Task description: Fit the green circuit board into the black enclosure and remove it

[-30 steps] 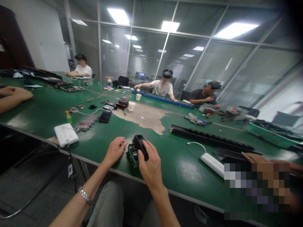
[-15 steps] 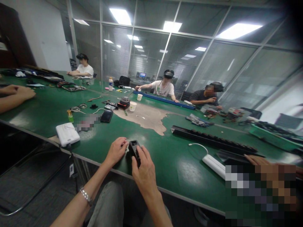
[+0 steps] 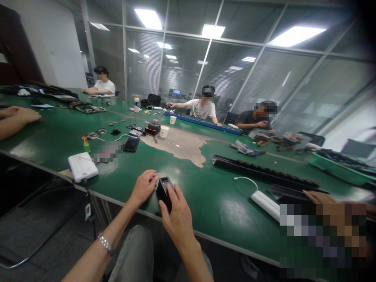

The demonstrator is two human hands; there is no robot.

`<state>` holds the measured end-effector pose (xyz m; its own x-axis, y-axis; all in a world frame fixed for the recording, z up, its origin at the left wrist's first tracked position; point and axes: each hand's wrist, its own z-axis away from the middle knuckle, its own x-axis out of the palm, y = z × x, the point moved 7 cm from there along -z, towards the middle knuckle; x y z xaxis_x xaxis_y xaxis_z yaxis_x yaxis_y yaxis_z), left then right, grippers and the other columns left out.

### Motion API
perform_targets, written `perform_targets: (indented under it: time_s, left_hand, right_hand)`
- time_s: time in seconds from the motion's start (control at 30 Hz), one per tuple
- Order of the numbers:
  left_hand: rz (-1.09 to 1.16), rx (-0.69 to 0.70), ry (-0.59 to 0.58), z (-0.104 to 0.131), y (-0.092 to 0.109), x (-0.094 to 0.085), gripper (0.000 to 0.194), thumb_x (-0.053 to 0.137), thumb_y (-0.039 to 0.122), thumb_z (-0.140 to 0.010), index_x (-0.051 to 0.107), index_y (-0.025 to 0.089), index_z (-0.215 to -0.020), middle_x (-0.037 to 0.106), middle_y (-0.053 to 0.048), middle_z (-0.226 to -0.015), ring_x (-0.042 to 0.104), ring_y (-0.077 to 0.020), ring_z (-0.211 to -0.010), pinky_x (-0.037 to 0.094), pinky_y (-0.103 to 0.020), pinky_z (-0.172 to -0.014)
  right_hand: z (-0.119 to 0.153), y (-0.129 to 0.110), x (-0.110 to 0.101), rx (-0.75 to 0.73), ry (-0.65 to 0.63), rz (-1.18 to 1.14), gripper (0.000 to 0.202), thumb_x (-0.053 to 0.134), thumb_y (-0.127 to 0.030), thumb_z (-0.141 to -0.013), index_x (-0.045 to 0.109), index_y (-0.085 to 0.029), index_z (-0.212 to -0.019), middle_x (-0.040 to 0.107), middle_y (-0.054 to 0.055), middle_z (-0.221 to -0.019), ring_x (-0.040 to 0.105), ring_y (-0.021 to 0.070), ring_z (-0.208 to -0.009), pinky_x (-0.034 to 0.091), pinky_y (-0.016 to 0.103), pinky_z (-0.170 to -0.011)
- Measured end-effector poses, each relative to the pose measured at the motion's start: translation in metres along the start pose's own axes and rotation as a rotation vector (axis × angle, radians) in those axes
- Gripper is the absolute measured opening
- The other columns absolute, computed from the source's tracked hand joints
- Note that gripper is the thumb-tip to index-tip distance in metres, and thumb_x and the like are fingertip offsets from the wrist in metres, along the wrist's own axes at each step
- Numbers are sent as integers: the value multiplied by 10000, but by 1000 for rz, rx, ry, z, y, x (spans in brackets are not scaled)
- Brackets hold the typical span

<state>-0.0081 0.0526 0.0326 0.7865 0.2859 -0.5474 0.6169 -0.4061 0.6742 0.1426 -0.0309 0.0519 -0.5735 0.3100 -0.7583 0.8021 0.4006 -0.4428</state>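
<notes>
My right hand (image 3: 176,207) is wrapped round a small black box-shaped part (image 3: 163,192) near the table's front edge. The part stands tilted, and its top end shows recesses. To its left is my left hand (image 3: 144,187), with fingers curled together and their tips close to the part's upper left side. Whether those fingertips hold something small or touch the part, I cannot tell. Beneath both hands lies the green table top (image 3: 123,178).
A white power bank (image 3: 83,167) sits to the left, near a dark phone (image 3: 131,143). Paper cups (image 3: 164,131) stand on a bare brown patch. At right are a long black strip (image 3: 261,172), a white bar with a cable (image 3: 266,205) and a co-worker's hand (image 3: 319,197).
The black part has turned slightly in my right hand, showing more of its dark left side. My right fingers have shifted a little down and left. My left hand has barely moved.
</notes>
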Motion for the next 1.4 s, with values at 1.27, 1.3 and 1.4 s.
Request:
perform_targets:
  time_s: [1.27,1.3,1.4]
  left_hand:
    - [-7,-9,20,-1,-1,1,227,456,283,-879,662,195,-838,670,-81,-1061,614,-198,-1023,476,-344,-911]
    - [-10,-6,19,-1,0,1,226,456,280,-878,662,196,-838,671,-80,-1057,612,-199,-1029,475,-346,-913]
    - [-16,1,16,0,1,1,225,456,278,-876,661,196,-830,674,-81,-1048,609,-202,-1040,475,-347,-915]
  right_hand:
    - [-21,83,-10,133,237,26,449,500,-333,-888,547,-135,-1288,529,179,-1309,494,279,-1217,421,466,-998]
    - [-22,81,-11,123,249,29,454,510,-340,-883,549,-134,-1286,525,182,-1316,485,285,-1227,412,476,-1004]
    - [-21,79,-19,112,309,43,476,524,-363,-879,536,-138,-1299,494,186,-1356,458,297,-1254,387,501,-1020]
